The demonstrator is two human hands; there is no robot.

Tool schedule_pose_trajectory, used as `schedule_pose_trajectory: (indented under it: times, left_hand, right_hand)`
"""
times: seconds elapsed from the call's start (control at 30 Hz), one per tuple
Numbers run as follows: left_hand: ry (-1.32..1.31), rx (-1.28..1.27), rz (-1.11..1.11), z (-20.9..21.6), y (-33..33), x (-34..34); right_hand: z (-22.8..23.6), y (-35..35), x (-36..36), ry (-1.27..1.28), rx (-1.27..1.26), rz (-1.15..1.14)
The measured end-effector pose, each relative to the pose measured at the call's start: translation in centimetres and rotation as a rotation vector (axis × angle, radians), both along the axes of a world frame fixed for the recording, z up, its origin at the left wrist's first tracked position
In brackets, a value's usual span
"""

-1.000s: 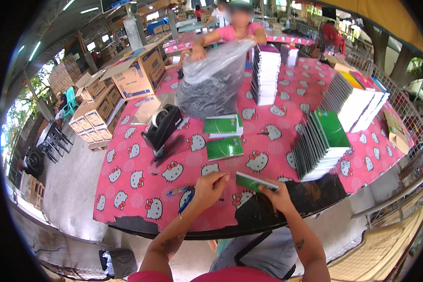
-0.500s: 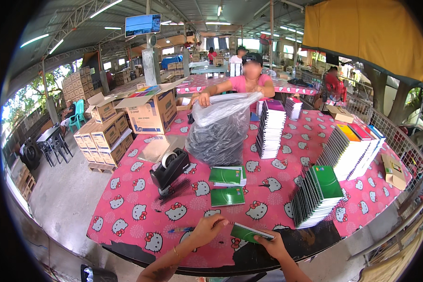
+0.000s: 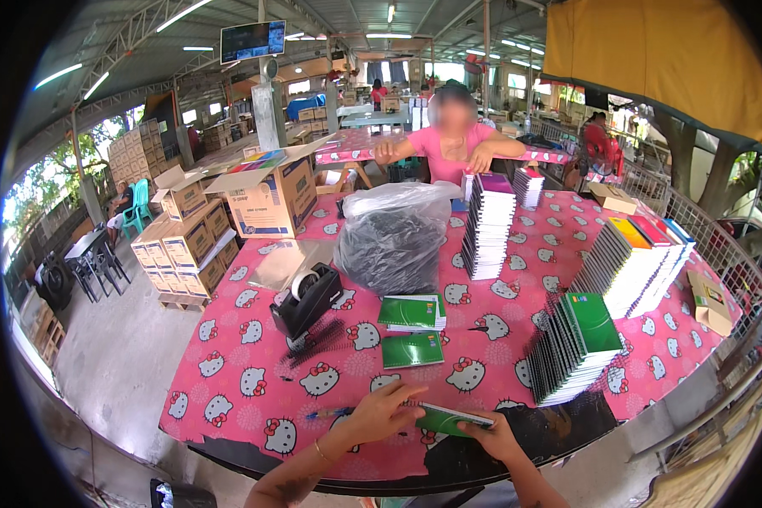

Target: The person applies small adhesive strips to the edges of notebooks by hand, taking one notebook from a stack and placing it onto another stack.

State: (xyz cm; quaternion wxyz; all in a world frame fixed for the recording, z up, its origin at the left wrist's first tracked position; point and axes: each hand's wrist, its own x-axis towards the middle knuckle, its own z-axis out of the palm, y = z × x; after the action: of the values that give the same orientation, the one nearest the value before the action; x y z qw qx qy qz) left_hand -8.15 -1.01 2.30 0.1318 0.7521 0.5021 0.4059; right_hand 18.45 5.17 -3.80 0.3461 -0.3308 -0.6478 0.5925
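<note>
Low over the table's near edge, my right hand (image 3: 493, 436) grips the right end of a green spiral notebook (image 3: 443, 420), thumb on top. My left hand (image 3: 385, 415) is at the notebook's other end, fingers stretched toward it and touching its edge; whether a wire coil lies under them is hidden. Just beyond are another green notebook (image 3: 412, 350) and a small pile of green notebooks (image 3: 410, 312). Loose black wire coils (image 3: 315, 345) lie beside a black tape dispenser (image 3: 306, 303). A pen (image 3: 328, 413) rests by my left wrist.
A tall stack of green notebooks (image 3: 574, 351) stands right, with more stacks (image 3: 631, 262) behind. A clear plastic bag (image 3: 394, 241) of dark contents sits mid-table before a person in pink (image 3: 453, 148). Cartons (image 3: 273, 201) stand left. The pink tablecloth (image 3: 254, 406) is torn along the near edge.
My left hand has moved right, from beside the notebook to its left end. Across the table, the person has let go of the plastic bag, and its top has sagged.
</note>
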Motion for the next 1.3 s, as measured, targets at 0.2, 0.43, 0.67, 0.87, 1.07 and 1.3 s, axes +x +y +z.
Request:
schedule_pose_trajectory:
  times: [0.2,0.43,0.67,0.87,1.07,1.3]
  left_hand:
    - [0.173,0.021,-0.073,1.7,0.5,0.4]
    - [0.336,0.006,-0.023,1.2,1.6,1.5]
    - [0.727,0.252,0.211,-2.2,-2.4,5.8]
    - [0.763,0.215,0.242,0.5,0.5,5.0]
    - [0.663,0.282,0.360,3.3,1.8,5.3]
    - [0.787,0.249,0.311,2.2,-0.2,6.8]
  right_hand:
    - [0.4,0.1,0.8,-0.029,0.013,0.039]
    - [3.7,-1.5,0.6,-0.048,-0.059,-0.033]
    - [2.8,-0.7,-0.6,0.116,-0.040,-0.185]
    - [3.3,-0.8,-0.9,0.103,-0.002,-0.127]
    - [2.7,-1.3,-0.7,0.035,0.076,-0.121]
    - [6.5,-3.3,-1.7,-0.110,0.005,-0.078]
